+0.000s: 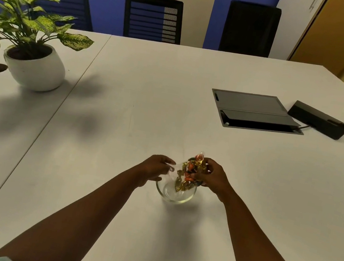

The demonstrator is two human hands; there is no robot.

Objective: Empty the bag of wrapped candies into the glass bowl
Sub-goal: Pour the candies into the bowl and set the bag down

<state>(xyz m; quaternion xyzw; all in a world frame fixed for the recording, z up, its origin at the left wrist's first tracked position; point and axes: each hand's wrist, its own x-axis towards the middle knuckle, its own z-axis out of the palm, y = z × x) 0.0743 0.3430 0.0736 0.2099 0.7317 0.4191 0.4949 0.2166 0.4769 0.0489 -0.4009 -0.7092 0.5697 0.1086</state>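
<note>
Both hands meet just below frame centre, over the glass bowl (175, 192); the bowl sits on the white table (170, 107), lower centre of the frame. Right hand (212, 176) is curled closed around the clear bag (190, 170) of wrapped candies (192, 168); bag is held above the bowl, tilted, with its lower end hanging down to the bowl's rim. Left hand (156, 168) has fingers partly curled and pinches the transparent edge of the bag on its left side; how tight the pinch is, I cannot tell, plastic is too clear and blurred. Gold and orange wrappers are bunched against the right hand's fingers; some gold ones hang at the bowl's mouth; whether any lie on the bowl's bottom, cannot tell.

Rest of the frame: potted plant (33, 64) in a white pot, upper left; grey cable hatch (254, 111) set in the table, right of centre, lid partly open; black box (317, 119) just beside the hatch to its right, with a cable running to it; three black chairs (152, 18) along the table's far edge, top of frame.
</note>
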